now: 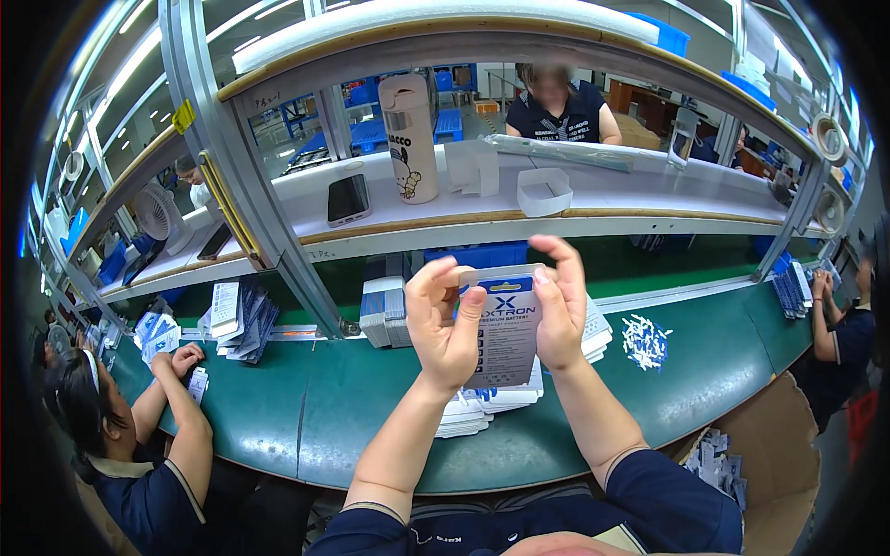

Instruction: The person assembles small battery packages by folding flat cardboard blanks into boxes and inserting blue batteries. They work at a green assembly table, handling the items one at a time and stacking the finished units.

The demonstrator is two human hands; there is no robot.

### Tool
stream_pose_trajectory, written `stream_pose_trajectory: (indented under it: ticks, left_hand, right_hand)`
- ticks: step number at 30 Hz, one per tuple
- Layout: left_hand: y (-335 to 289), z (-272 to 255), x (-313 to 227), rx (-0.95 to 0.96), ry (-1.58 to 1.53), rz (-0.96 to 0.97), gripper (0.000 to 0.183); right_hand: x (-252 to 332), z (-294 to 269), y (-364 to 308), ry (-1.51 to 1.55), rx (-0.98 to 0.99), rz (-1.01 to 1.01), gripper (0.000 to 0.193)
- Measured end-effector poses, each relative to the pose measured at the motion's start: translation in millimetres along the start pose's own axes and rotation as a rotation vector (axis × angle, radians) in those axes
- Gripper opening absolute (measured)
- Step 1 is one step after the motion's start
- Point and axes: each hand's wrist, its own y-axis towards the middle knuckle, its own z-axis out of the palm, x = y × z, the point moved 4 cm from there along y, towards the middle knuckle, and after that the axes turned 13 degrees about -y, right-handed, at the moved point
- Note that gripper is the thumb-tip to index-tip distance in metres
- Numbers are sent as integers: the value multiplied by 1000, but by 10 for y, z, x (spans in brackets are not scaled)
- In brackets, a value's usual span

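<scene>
Above the green bench, my left hand (443,324) and my right hand (562,313) hold up a flat grey and blue cardboard package (506,343) with a hang slot at its top. The left thumb presses on its left side of the face, and the right thumb lies along its upper right edge. Both sets of fingers curl up around the sides, partly hidden behind. Below my hands lies a stack of white flat packages (464,419), partly covered by my left forearm. Another white stack (596,332) sits just beyond my right hand.
Small white and blue scraps (646,341) are heaped on the green bench (371,408). Grey stacked packages (384,301) stand near the shelf post. A tumbler (408,139), a phone (349,199) and a white tray (544,192) occupy the shelf. A cardboard box (774,445) stands lower right; co-workers sit at both sides.
</scene>
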Motion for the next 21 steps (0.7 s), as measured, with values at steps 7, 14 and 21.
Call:
stream_pose_trajectory:
  ticks: [7, 14, 21]
  left_hand:
    - [-23, -121, 94, -50, 84, -43, 12]
    - [-41, -91, 48, -135, 23, -145, 5]
    - [-76, -102, 90, -94, -38, -223, 6]
  right_hand:
    - [-69, 16, -14, -242, 6, -122, 16]
    - [-28, -26, -23, -294, -17, -151, 13]
    - [-11, -49, -50, -88, -47, 89, 15]
